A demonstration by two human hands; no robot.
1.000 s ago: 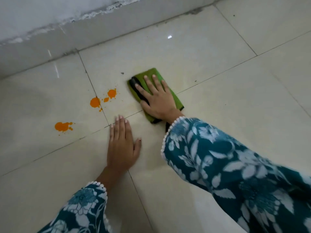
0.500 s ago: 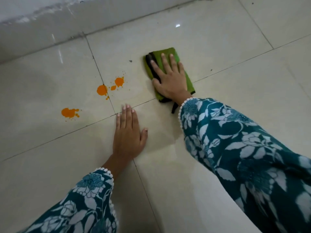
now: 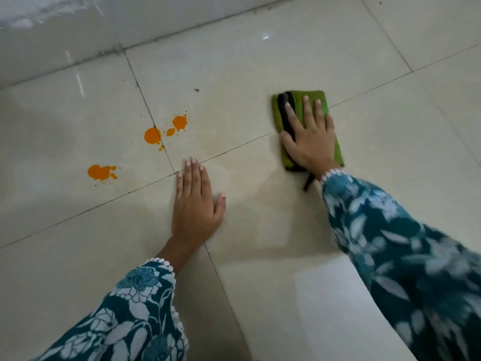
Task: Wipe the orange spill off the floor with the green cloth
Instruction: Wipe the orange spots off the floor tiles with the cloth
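A folded green cloth [image 3: 315,98] with a black strip lies flat on the cream floor tiles at the right. My right hand [image 3: 309,138] presses down on it, fingers spread over the top. Orange spill marks sit to the left: two blobs [image 3: 166,129] across a tile joint and a third patch [image 3: 100,172] farther left, all apart from the cloth. My left hand [image 3: 195,204] rests palm down on the tile, fingers together, just right of the spill and holding nothing.
A grey skirting and wall [image 3: 78,35] run along the back edge. A small dark speck [image 3: 196,90] lies on the tile behind the spill. Tile joints cross under my left hand. A faint smear shows between the hands.
My right hand has slid the cloth rightward, away from the orange blobs. My left hand stays planted on the tile. The camera view shifted slightly.
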